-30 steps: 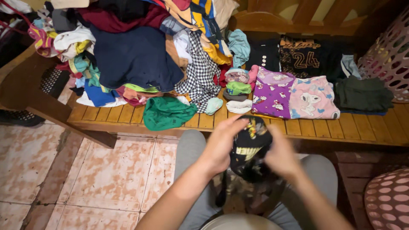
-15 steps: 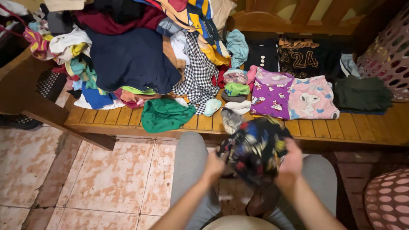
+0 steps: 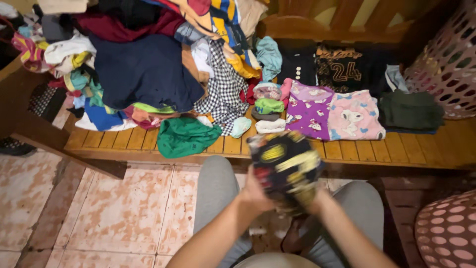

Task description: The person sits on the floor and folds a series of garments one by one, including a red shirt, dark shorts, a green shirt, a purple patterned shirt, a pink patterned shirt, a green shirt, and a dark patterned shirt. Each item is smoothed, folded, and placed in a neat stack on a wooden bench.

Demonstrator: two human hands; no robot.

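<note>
Both my hands hold a small dark garment with yellow and red print [image 3: 283, 164] above my grey-trousered knees. My left hand [image 3: 254, 191] grips its lower left side. My right hand [image 3: 312, 196] is mostly hidden behind the cloth at its lower right. The garment is blurred and hangs just in front of the wooden slatted bench [image 3: 396, 146]. On the bench behind it lie a folded purple piece [image 3: 310, 111], a folded pink piece [image 3: 354, 116] and a small stack of folded items [image 3: 267, 106].
A big heap of unsorted clothes [image 3: 148, 64] covers the bench's left half, with a green garment [image 3: 186, 136] at its front. Dark folded clothes [image 3: 411, 111] lie at the right. A pink perforated basket [image 3: 446, 59] stands far right, another [image 3: 446, 233] at lower right. Tiled floor [image 3: 99, 208] lies left.
The dark garment was bunched low between my hands, then spread out; now it is lifted higher and folded more compactly toward the bench. The view has shifted slightly.
</note>
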